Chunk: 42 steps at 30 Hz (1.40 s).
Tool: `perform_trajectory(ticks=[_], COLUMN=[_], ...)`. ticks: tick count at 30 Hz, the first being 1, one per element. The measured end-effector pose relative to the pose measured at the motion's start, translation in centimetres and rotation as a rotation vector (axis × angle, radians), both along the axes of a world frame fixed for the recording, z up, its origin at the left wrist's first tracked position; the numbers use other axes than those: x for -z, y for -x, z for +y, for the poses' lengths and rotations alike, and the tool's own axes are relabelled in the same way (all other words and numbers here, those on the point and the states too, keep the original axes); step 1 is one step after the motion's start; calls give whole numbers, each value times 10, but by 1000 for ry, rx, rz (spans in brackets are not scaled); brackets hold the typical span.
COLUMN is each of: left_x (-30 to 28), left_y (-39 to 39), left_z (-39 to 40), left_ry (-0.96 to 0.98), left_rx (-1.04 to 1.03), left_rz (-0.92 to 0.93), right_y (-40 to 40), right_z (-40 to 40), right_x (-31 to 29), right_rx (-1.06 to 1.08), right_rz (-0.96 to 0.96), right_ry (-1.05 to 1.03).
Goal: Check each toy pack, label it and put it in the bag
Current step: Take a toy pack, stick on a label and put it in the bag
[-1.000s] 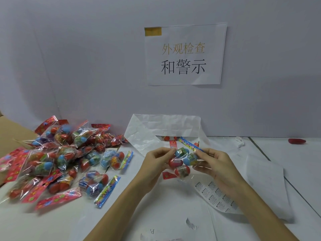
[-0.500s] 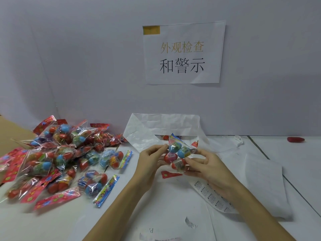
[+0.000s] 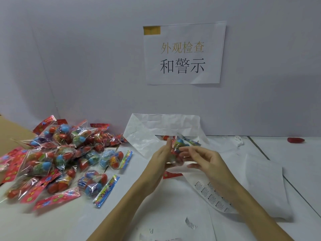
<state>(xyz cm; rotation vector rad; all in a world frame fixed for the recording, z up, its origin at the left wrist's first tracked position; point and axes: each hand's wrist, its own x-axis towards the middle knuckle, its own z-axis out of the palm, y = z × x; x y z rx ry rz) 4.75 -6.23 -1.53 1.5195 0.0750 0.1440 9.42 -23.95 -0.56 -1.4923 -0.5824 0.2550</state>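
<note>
A clear toy pack (image 3: 177, 147) of coloured eggs is held up between both hands just in front of the white bag (image 3: 147, 134). My left hand (image 3: 160, 162) grips its left side. My right hand (image 3: 205, 160) pinches its right side with thumb and forefinger, the other fingers spread. The pack is motion-blurred. A strip of warning labels (image 3: 208, 193) lies on the table under my right forearm. A pile of toy packs (image 3: 57, 155) covers the left of the table.
White paper sheets (image 3: 260, 180) lie at the right. A red pack header (image 3: 172, 175) lies below the hands. A small red object (image 3: 295, 140) sits at the far right by the wall. A printed sign (image 3: 184, 53) hangs on the wall.
Both hands have turned the pack and carried it slightly up and away toward the bag mouth. The right hand's fingers have spread.
</note>
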Motion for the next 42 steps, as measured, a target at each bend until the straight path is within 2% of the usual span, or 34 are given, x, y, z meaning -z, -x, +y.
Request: perform_trajectory(ticks=[2,5,7,9,14,16,19,22,27,31,34,39,42], left_x=[2,5,3,-2,-2,-3,-6,-8,-4,1,1,-2,2], left_y=[0,-1,-1,1,6,7,7,5,4,0,-3,-3,-6], left_z=[1,7,8,8,4,3,3,2,4,8,12,21,21], left_ry=[82,136,124,61,-114,-104,-77,-37,26,91,182,240,298], left_rx=[58,55,49,64,175,196,169,179,157,14,-121,31,28], left_rz=[0,-10,-6,-20,-10,-7,-13,-2,16,9,33,-37,-22], right_y=[2,-1,-5,-10,-9,-8,-11,-12,-11,-12,-10,-9,-11], right_z=[1,1,-2,-6,-12,-11,-12,-10,-11,-15,-12,-11,-10], right_x=[-1,-2,-2,-3,-7,-6,-6,-6,-8,-8,-3,1,3], right_rx=[1,196,369,408,215,198,194,235,230,75,-13,-151,-68], right_rz=[-89,-115,-116,-135,-83,-20,178,273,200,155,219,262,220], right_ry=[24,-49,-48,9,30,-38,-141,-156,-102,30,39,93,66])
